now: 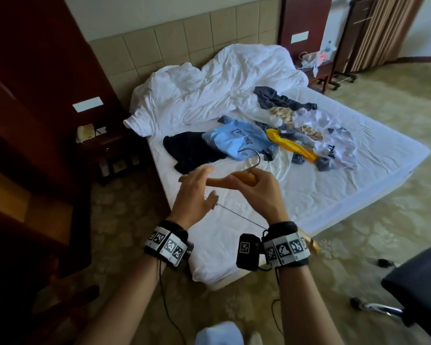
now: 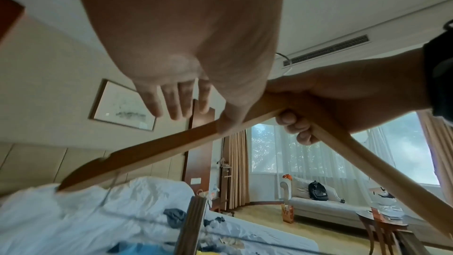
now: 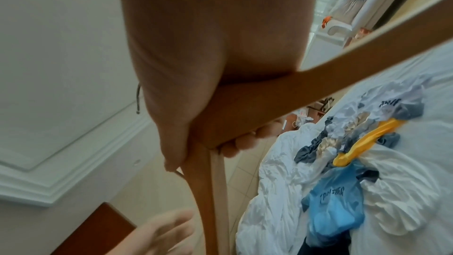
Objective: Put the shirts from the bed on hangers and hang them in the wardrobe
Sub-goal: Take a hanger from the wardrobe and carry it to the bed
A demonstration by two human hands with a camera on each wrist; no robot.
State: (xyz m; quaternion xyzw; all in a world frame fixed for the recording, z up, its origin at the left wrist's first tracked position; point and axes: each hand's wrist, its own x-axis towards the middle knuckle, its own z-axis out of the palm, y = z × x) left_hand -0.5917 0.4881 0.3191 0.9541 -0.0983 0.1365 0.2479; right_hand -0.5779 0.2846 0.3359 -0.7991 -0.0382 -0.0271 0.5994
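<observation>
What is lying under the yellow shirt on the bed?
The yellow shirt lies over grey and white clothes on the bed. What sits directly beneath it is covered.

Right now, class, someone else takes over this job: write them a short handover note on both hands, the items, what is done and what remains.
Right hand grips the wooden hanger at its middle, below the hook.
Left hand is open beside it, fingers spread, holding nothing.
Shirts lie in a heap on the bed: light blue shirt, dark shirt, others beyond.
Done: hanger in hand.
Left: dress a shirt onto it, hang it, repeat.
</observation>
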